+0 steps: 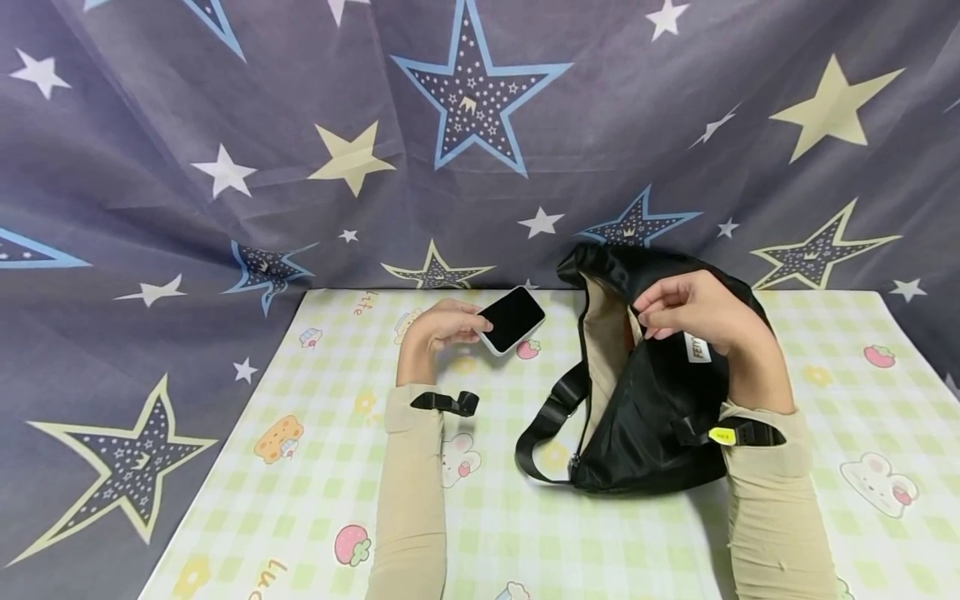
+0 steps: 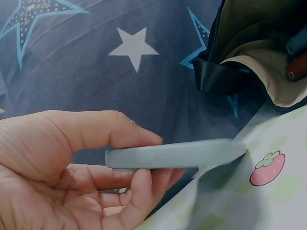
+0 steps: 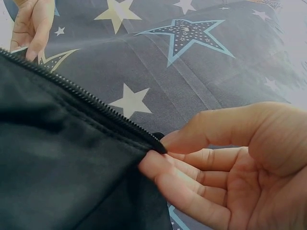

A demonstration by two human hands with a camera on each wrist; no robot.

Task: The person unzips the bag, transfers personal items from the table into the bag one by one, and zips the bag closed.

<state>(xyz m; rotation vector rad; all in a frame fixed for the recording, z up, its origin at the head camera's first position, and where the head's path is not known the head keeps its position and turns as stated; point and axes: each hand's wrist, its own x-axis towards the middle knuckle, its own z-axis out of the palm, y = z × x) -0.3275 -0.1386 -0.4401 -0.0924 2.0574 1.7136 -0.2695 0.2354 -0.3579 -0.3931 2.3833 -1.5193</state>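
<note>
My left hand pinches a smartphone in a pale case by one end, thumb on top and fingers underneath. The phone's dark screen faces up, and in the left wrist view its edge shows side-on above the tablecloth. To the right stands a black bag, its zipped mouth spread and beige lining showing. With thumb and fingertips, my right hand pinches the zippered edge of the opening. Inside the bag, a brown item and a dark one beside it are partly visible.
A black strap loops from the bag's left side onto the green checked tablecloth. Behind the table hangs a grey curtain with stars. The bag stands close against it.
</note>
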